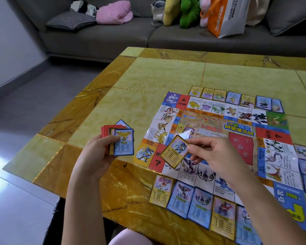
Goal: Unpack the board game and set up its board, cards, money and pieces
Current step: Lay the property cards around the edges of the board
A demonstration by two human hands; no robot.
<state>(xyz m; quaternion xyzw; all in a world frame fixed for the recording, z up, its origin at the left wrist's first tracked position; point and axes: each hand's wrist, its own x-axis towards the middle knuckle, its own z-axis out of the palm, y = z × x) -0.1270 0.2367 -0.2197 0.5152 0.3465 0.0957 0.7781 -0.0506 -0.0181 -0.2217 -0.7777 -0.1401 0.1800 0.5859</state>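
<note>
Here, the table bears the game board, lying flat, with cards lining its edges. The left hand, fingers curled, grips the card stack left of the board. The right hand pinches one yellow-bordered card over the board's near-left corner.

Cut off, covered, unreadable
The board runs off the right edge; the right hand covers its near squares; the stack mostly hides its lower cards; card print is unreadable.
</note>
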